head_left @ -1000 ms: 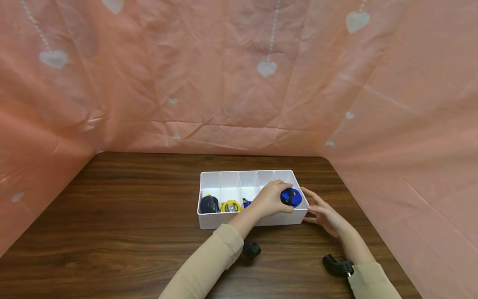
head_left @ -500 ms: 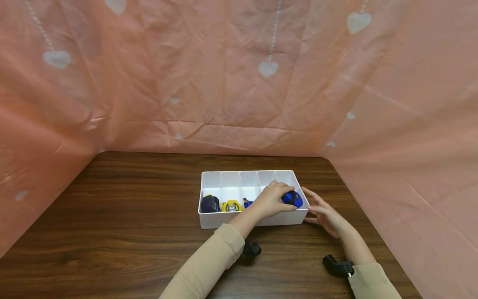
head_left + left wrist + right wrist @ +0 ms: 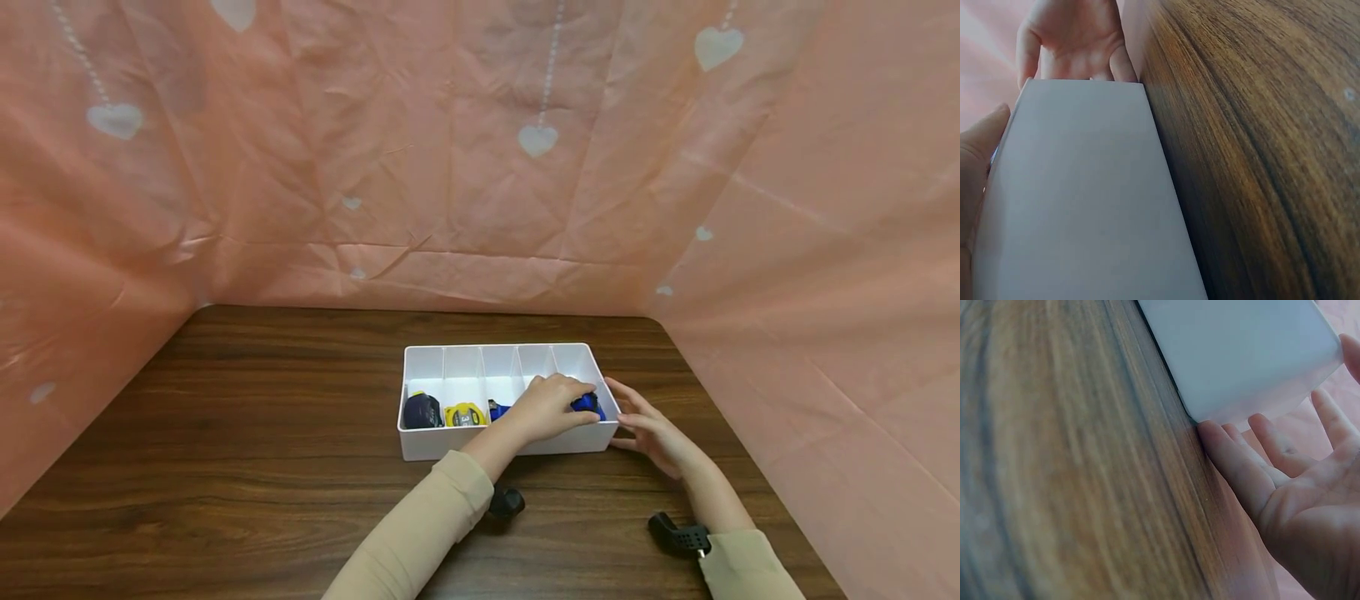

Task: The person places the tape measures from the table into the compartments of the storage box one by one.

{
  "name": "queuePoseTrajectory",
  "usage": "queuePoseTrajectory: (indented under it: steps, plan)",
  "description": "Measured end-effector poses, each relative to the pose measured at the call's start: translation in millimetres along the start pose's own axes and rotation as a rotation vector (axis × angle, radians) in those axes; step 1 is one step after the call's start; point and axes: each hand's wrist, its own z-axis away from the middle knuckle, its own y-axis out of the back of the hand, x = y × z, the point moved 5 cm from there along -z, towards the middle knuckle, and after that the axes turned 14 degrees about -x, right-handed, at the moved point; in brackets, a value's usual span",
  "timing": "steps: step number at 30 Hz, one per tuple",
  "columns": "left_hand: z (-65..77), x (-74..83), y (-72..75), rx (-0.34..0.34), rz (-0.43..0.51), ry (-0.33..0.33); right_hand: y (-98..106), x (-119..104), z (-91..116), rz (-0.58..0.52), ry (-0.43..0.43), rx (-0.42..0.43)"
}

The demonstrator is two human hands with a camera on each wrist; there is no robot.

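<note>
A white divided box [image 3: 465, 444] stands on the table. My left hand [image 3: 553, 406] reaches over its front wall and grips a blue tape measure [image 3: 588, 404] low in the rightmost compartment, thumb at the front and fingers behind. My right hand [image 3: 660, 437] touches the box's right end with fairly straight fingers, also seen in the right wrist view. A dark tape measure [image 3: 422, 411] lies in the leftmost compartment, with a yellow tape measure [image 3: 465, 414] beside it. Part of another blue item [image 3: 497, 409] shows in the third compartment; my left hand hides the fourth compartment's front.
The brown wooden table [image 3: 225, 467] extends around the box, widest to the left. Pink cloth with white hearts [image 3: 450, 167] hangs behind and along both sides. Black wrist mounts [image 3: 678, 533] sit on both forearms.
My left hand has lowered the blue tape measure from rim height down into the rightmost compartment. The right hand and the box have stayed in place.
</note>
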Motion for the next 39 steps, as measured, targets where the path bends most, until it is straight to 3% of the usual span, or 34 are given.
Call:
queuePoseTrajectory:
  steps: [17, 27, 34, 39]
  plan:
    - [4.1, 0.7, -3.3, -0.031, -0.14, -0.006, 1, 3, -4, -0.018, 0.001, 0.007]
    - [11.9, 2.4, -2.0, -0.095, -0.262, -0.031, 2, -1, -1, -0.015, 0.001, 0.013]
    - [21.1, 2.3, 6.6, -0.1, -0.306, -0.029, 2, -10, 1, 0.032, -0.042, 0.053]
    - [31.4, 0.9, 15.8, -0.095, -0.323, -0.03, 2, -20, 1, 0.139, -0.104, 0.091]
